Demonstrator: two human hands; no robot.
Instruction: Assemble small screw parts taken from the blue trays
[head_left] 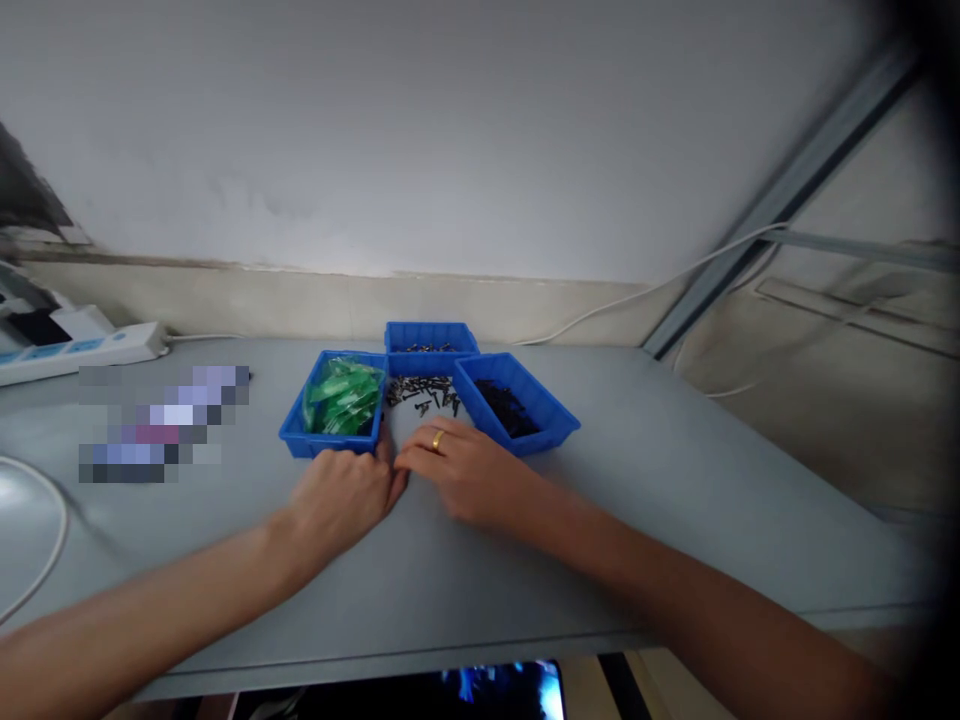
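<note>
Both my hands rest on the grey table [675, 480], close together and touching at the fingertips. My left hand [341, 497] is curled shut just in front of a blue tray [300, 437] filled with green plastic pieces [343, 395]. My right hand [457, 468], with a gold ring, has its fingers pressed together at the near edge of a loose pile of small dark screws [424, 390] lying on the table. What the fingers pinch, if anything, is hidden.
A second blue tray [551, 412] of dark screws stands right of the pile, a third blue tray [431, 335] behind it. A white power strip [82, 350] lies at the far left, a white cable [45, 540] nearer. The table's front edge is close to me.
</note>
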